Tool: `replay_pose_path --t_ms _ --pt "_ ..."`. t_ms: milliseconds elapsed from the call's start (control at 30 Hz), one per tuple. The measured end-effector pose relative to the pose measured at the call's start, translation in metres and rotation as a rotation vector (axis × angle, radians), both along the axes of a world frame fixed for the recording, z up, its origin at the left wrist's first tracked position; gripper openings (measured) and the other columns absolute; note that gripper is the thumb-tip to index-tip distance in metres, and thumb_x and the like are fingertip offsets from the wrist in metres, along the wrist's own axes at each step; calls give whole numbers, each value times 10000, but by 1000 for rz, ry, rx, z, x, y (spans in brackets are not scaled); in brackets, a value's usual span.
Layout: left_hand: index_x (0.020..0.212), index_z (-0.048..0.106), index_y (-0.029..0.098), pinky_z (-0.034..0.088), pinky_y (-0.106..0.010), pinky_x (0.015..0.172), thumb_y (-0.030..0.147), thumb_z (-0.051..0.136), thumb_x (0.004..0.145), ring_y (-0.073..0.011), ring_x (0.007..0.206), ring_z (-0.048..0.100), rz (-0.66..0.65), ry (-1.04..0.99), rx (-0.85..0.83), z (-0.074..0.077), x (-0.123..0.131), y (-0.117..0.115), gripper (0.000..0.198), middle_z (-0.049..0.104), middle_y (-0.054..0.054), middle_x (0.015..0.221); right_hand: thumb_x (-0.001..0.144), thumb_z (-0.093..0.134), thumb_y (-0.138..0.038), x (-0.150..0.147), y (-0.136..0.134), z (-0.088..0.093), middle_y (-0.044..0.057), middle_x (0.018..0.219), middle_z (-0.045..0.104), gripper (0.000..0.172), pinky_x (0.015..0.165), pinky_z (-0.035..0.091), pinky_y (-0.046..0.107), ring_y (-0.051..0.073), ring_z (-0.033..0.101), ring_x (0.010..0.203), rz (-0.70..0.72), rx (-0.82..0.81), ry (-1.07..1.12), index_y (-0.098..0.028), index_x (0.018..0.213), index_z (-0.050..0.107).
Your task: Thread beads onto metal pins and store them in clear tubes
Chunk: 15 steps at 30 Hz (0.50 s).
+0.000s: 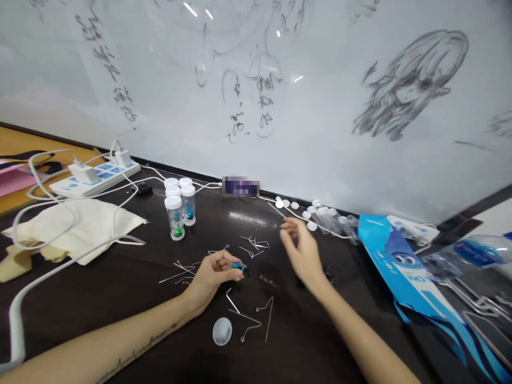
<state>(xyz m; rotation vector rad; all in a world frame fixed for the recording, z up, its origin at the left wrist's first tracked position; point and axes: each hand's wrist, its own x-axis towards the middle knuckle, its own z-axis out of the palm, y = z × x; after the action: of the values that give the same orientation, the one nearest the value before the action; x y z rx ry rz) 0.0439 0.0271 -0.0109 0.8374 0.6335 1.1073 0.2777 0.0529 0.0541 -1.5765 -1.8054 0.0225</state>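
Note:
My left hand (pixel 218 272) is closed, pinching a small part with bright blue and black pieces (pixel 239 266) at its fingertips. A thin metal rod seems to run back from that part across the fingers. My right hand (pixel 302 250) is raised over the table with thumb and fingertips close together. From those fingertips a thin, pale, blurred rod (pixel 275 209) sticks out up and to the left. Between and below the hands lie bent metal wires (pixel 254 246), a silver hex key (pixel 232 301), a wire with a pink bead (pixel 258 309) and a round clear-white dish (pixel 222 331).
Several white-capped clear tubes (pixel 175 218), some holding blue or green parts, stand left of centre. Behind are a power strip (pixel 96 178) and cream cloth (pixel 80 226). Empty tubes (pixel 326 217), a blue bag (pixel 394 266) and a plastic bottle (pixel 472 250) lie right.

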Motion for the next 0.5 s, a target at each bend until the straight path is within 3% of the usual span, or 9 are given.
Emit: replay_pose_path --t_ms 100,233,367,500 --pt "814 679 145 512 -195 655 99 830 644 -97 649 663 -15 10 -4 -1 0 -1 232 748 -15 763 903 507 -378 59 38 21 208 1198 585 420 941 411 473 326 542 1116 -264 40 -93 -118 1232 488" --pt "804 669 142 512 -193 652 108 839 638 -90 644 656 -45 41 11 0 1 -2 240 753 -21 791 869 536 -390 118 69 15 356 1147 545 464 859 338 636 482 450 1147 -577 -1 -199 -9 1134 551" --pt "779 663 142 519 -201 633 114 845 626 -103 661 664 -100 50 30 3 1 -5 240 758 -27 805 859 556 -375 140 76 -5 291 1031 623 329 834 351 611 455 515 1074 -638 -50 -304 -76 961 646" --pt "758 665 140 525 -203 643 101 854 604 -110 683 672 -121 55 36 5 1 -6 247 756 -21 784 841 544 -303 145 77 -7 268 948 640 267 783 412 547 427 579 966 -599 -16 -352 -68 891 661"
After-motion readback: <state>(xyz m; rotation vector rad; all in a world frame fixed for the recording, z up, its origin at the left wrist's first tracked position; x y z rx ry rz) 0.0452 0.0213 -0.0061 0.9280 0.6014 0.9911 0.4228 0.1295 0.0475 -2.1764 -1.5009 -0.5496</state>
